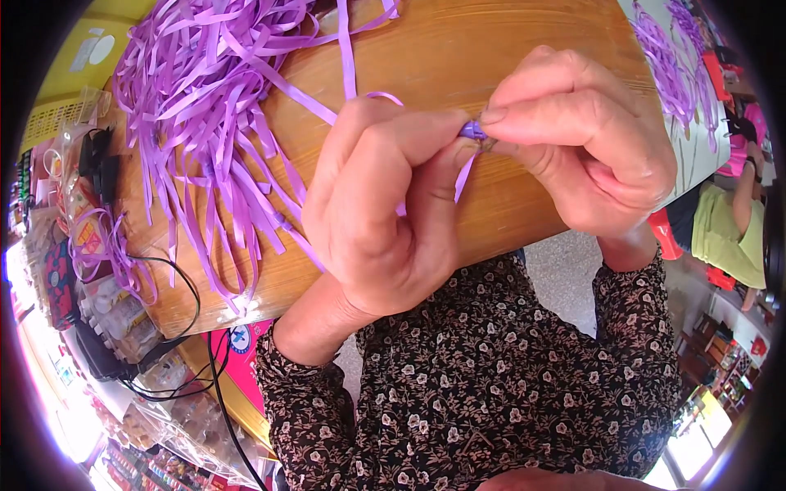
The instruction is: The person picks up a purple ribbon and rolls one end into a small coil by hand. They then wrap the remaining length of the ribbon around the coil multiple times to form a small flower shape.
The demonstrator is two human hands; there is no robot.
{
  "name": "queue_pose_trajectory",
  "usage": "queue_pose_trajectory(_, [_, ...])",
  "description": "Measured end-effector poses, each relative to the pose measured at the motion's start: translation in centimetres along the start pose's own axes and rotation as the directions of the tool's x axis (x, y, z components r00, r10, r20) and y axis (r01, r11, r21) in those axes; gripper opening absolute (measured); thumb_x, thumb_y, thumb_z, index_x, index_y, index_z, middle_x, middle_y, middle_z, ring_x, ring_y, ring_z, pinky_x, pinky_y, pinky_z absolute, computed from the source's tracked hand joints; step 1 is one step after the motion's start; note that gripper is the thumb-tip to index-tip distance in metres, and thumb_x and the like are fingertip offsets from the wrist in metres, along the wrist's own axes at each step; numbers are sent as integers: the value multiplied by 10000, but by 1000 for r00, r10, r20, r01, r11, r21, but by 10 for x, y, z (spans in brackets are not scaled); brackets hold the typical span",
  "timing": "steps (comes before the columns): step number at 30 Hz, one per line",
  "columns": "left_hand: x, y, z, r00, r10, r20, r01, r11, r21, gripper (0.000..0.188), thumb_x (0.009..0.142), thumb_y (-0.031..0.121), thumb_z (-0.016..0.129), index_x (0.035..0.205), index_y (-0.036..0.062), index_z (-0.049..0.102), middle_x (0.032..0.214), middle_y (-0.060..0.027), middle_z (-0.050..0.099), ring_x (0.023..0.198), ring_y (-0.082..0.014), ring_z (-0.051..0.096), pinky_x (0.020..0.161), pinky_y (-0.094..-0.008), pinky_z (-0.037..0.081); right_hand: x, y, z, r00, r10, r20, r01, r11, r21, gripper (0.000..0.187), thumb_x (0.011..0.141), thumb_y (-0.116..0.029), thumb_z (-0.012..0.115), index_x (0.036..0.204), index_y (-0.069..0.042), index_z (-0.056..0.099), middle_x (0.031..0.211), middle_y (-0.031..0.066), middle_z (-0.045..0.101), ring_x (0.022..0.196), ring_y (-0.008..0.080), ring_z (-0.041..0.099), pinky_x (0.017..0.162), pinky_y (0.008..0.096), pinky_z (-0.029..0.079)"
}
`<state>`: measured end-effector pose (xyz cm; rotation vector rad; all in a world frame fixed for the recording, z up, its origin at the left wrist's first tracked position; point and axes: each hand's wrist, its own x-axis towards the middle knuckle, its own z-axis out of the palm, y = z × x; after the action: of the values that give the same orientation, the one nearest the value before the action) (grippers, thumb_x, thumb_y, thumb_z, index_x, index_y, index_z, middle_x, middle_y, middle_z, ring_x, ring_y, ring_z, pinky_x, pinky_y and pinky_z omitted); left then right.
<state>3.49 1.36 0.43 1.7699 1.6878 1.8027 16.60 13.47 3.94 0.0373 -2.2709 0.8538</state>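
Above the wooden table, my left hand (381, 209) and my right hand (594, 135) meet fingertip to fingertip. Between them is a small, shiny blue-purple piece (472, 129), mostly covered by my fingers, so its exact kind cannot be made out. The left thumb and forefinger pinch it from one side. My right thumb and forefinger close on its other end. A short tail of purple ribbon (464, 178) hangs below the pinch. To the left lies a large tangled pile of purple ribbons (209, 90), with some strands running towards my left hand.
The wooden table (409, 65) has its near edge just below my hands. Black cables (196, 303) and plastic-bagged goods (123, 315) crowd its left side. More purple ribbons (667, 74) lie on a white surface at right. Beyond, a person in a yellow-green top (729, 233) is partly visible.
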Motion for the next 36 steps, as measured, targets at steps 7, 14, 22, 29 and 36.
queue_pose_trajectory(7, [3,-1,0,978,-206,13,203,947,-251,141,823,-82,585,953,-31,596,844,-25,557,751,-66,485,700,-177,385,-4,4,4,961,260,-91,-226,932,282,197,744,52,668,933,44,613,893,137,612,792,195,605,687,257,490])
queue_pose_trajectory(14, [3,2,-4,965,-261,-17,246,926,-287,140,812,-71,609,943,-22,617,841,-26,558,751,-71,481,705,-182,383,0,5,-1,977,214,-26,-200,944,262,257,746,63,657,1000,59,618,914,135,623,796,159,603,651,216,484])
queue_pose_trajectory(22, [7,-3,3,989,-89,-115,65,979,-194,156,718,-16,726,851,3,646,704,-31,566,569,-81,451,468,-198,339,1,8,2,972,233,-29,-220,946,240,218,736,33,671,950,58,638,840,118,632,696,138,593,550,211,452])
queue_pose_trajectory(29, [7,-4,5,992,67,-108,-65,998,21,174,701,-44,715,846,-13,625,691,-76,574,572,-168,497,481,-246,382,0,9,0,997,81,-11,-80,994,69,147,723,37,692,856,45,631,775,118,616,655,156,584,524,226,433])
queue_pose_trajectory(36, [2,-11,6,958,273,-90,-253,948,193,231,637,-70,690,856,-35,626,657,-78,522,527,-179,487,436,-265,368,-2,3,1,988,153,16,-154,984,88,145,709,34,694,834,47,620,726,109,594,619,172,563,529,252,421])
